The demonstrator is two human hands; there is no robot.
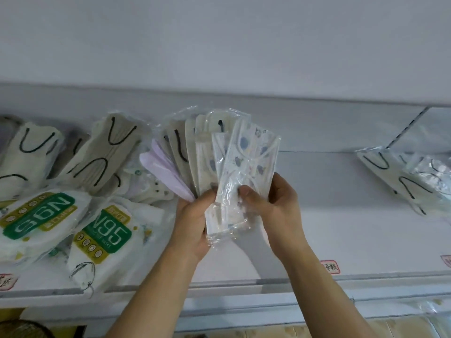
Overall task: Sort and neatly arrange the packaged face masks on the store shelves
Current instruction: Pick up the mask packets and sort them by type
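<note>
Both bare hands are raised over the white shelf point(341, 228), sharing a fan of clear-plastic-wrapped face masks point(219, 154). Left hand point(192, 223) is closed around the bottom of the fan, thumb across the front of the packets, fingers hidden behind. Right hand point(275, 203) pinches the frontmost packet, a white mask printed with small blue-grey figures point(251, 162), thumb on its face, fingers curled behind its right edge.

The fan spreads upward and to the left: a pale lilac mask point(163, 172) at the far left, then several cream masks with black ear loops point(178, 140), then the printed white ones at the front. Packets overlap; exact count cannot be told.

On the shelf to the left, two white pouches with green "N95" labels point(105, 232) lie overlapping near the front edge, one turned upside down. Behind them, a loose heap of beige masks with black loops in clear wrappers point(107, 147), tilted at different angles and touching each other.

Far right, well apart from the hands, a small pile of clear-wrapped pale masks with black loops point(410, 176) lies beside a clear shelf divider point(405, 128).

Small red-bordered price labels point(330, 266) sit along the shelf's front edge. A plain pale wall point(219, 45) rises behind.
</note>
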